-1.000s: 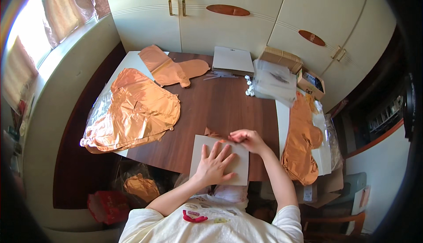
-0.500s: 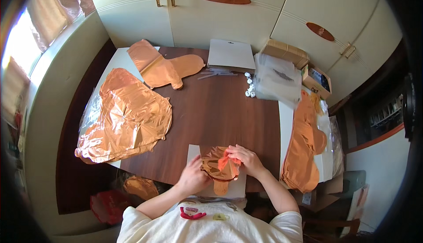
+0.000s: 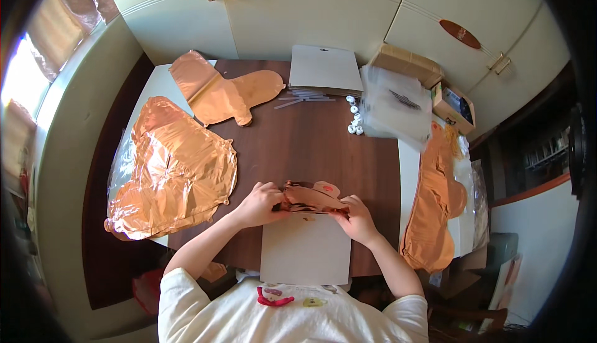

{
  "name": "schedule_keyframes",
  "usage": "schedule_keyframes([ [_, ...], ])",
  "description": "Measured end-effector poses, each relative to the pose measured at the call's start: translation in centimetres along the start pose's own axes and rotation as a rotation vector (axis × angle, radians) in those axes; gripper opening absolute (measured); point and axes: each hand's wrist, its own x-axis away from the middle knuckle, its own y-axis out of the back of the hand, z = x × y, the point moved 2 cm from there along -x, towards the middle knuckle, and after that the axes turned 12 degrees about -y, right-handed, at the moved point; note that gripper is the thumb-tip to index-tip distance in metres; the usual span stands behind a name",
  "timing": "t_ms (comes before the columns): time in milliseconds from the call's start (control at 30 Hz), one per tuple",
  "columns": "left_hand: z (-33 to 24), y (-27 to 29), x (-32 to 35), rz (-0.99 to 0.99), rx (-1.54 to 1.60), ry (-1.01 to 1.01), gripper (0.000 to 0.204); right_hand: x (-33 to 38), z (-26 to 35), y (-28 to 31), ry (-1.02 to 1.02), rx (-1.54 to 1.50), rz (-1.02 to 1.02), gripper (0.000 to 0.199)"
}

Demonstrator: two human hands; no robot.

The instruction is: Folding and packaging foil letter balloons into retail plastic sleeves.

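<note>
While the folded copper foil balloon [image 3: 310, 197] lies crosswise above the grey card [image 3: 306, 248], our left hand [image 3: 260, 204] and right hand [image 3: 356, 216] pinch its two ends.

Folded balloon [image 3: 309, 197] between fingers [image 3: 273, 195] of both hands; card [image 3: 305, 248] below fingertips; flat balloon pile [image 3: 171, 169] left.

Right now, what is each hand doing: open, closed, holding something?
Left hand: closed on the folded foil balloon, at its left end.
Right hand: closed on the same balloon's right end.
</note>
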Motion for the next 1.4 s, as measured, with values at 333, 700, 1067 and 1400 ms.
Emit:
schedule_keyframes([
  [333, -0.5, 0.4, 0.6, 0.01, -0.068, -0.141, 0.01, 0.3, 0.2, -0.3, -0.009, 0.088, -0.035, 0.018],
  [700, -2.3, 0.8, 1.6, 0.091, -0.183, -0.269, 0.026, 1.1, 0.2, -0.2, 0.144, 0.025, -0.046, 0.021],
  [1067, -4.2, 0.6, 2.1, 0.115, -0.507, -0.312, 0.032, 1.8, 1.3, 0.4, 0.394, 0.47, -0.078, 0.021],
  [1400, -4.3, 0.7, 2.8, 0.092, -0.514, -0.288, 0.03, 2.5, 1.0, 0.7, 0.495, 0.495, -0.029, 0.017],
])
